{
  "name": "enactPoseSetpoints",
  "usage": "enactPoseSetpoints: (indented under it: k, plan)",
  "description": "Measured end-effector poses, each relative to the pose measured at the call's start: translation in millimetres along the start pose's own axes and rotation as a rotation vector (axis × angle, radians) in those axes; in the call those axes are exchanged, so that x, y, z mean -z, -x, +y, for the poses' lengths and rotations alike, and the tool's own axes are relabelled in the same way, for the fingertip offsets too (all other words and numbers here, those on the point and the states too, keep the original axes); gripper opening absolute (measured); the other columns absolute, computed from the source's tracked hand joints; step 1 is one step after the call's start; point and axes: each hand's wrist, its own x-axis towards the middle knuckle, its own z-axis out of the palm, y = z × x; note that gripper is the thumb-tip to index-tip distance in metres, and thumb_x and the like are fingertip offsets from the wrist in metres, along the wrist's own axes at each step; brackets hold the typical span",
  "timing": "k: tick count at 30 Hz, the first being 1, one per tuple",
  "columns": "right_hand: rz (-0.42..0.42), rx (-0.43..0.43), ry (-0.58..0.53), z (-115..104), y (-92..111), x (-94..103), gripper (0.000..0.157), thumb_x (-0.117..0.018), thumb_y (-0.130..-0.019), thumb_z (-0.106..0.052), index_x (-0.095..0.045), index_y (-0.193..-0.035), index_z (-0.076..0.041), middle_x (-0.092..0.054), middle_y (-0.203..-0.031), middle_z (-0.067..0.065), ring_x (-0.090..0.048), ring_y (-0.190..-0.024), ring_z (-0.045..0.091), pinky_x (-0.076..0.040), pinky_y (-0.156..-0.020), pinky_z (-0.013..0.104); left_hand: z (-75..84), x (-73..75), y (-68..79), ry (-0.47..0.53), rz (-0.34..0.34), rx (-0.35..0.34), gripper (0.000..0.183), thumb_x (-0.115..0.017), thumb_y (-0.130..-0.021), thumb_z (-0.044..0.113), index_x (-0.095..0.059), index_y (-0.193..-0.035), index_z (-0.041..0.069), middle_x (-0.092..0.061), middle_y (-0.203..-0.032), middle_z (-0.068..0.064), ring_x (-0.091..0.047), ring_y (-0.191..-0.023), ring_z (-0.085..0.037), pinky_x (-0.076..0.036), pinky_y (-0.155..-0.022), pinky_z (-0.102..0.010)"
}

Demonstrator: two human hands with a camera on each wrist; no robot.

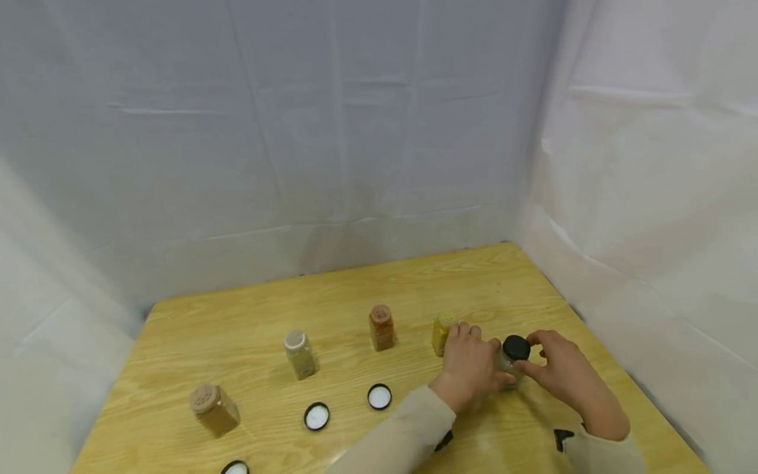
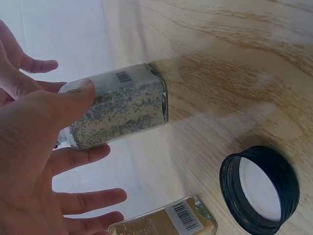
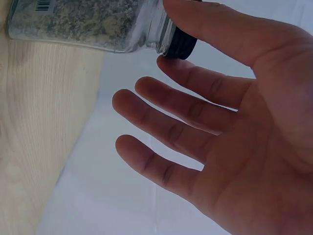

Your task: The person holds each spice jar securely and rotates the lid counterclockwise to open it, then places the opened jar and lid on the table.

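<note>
A square glass spice jar (image 2: 120, 107) with grey-green flecked contents stands upright on the table at the right. My left hand (image 1: 470, 365) holds its body between thumb and index finger, the other fingers spread. At the top of the jar is a black screw lid (image 1: 516, 346), pinched between the thumb and index finger of my right hand (image 1: 559, 372). In the right wrist view the lid (image 3: 181, 45) sits on the clear threaded neck, and the remaining fingers extend away from the glass. Just left of my left hand is a yellow spice jar (image 1: 441, 334) with a sifter top, partly hidden by the fingers.
Farther left stand a reddish-brown spice jar (image 1: 381, 329), a pale one (image 1: 301, 357) and a brown one (image 1: 216, 413), all without lids. Black lids lie liner up in front of them: one (image 1: 379, 396), another (image 1: 316, 416) and a third (image 1: 235, 468) at the frame's bottom. White sheeting (image 1: 651, 217) encloses the table.
</note>
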Motion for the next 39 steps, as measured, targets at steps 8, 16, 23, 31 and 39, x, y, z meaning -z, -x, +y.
enactPoseSetpoints:
  k: [8,16,23,31,39]
  plan:
    - [0.036,0.058,0.026,-7.9,-5.4,-6.6,0.058,-0.081,-0.094,-0.025,-0.059,-0.13,0.016,-0.064,-0.127,0.036,-0.069,-0.102,0.043,-0.058,-0.081,0.053,0.7,0.3,0.3,-0.014,-0.003,-0.014,0.062,-0.051,-0.088,0.087,-0.063,-0.136,0.05,-0.067,-0.121,0.009,-0.056,-0.116,-0.013,-0.042,-0.101,-0.032]
    - [0.059,0.087,0.027,-8.1,-6.6,-9.8,0.059,-0.079,-0.095,-0.024,-0.057,-0.138,0.011,-0.064,-0.128,0.034,-0.069,-0.101,0.041,-0.058,-0.078,0.05,1.0,0.1,0.3,-0.038,-0.006,-0.026,0.063,-0.048,-0.089,0.087,-0.059,-0.141,0.052,-0.066,-0.127,0.01,-0.055,-0.123,-0.013,-0.041,-0.106,-0.033]
    - [0.025,0.012,0.018,-0.8,-1.0,-0.9,0.059,-0.08,-0.094,-0.029,-0.06,-0.131,0.012,-0.062,-0.131,0.035,-0.067,-0.105,0.047,-0.058,-0.082,0.054,0.6,0.5,0.0,-0.033,-0.009,-0.008,0.065,-0.047,-0.087,0.089,-0.062,-0.137,0.05,-0.067,-0.123,0.009,-0.056,-0.12,-0.015,-0.042,-0.103,-0.033]
    - [0.033,0.034,0.034,-4.5,-1.2,0.3,0.053,-0.081,-0.094,-0.025,-0.063,-0.127,0.013,-0.062,-0.129,0.036,-0.068,-0.102,0.045,-0.058,-0.079,0.053,-0.8,-0.2,-0.2,-0.026,-0.008,-0.012,0.065,-0.047,-0.088,0.089,-0.063,-0.137,0.05,-0.068,-0.123,0.008,-0.056,-0.119,-0.015,-0.042,-0.104,-0.033]
    - [0.071,0.077,0.05,-14.8,-8.5,-15.3,0.052,-0.074,-0.099,-0.022,-0.058,-0.133,0.015,-0.064,-0.127,0.034,-0.068,-0.103,0.042,-0.058,-0.08,0.051,-1.5,-2.2,-0.5,-0.044,-0.007,-0.022,0.064,-0.047,-0.088,0.089,-0.06,-0.14,0.053,-0.067,-0.123,0.01,-0.055,-0.116,-0.013,-0.041,-0.1,-0.031]
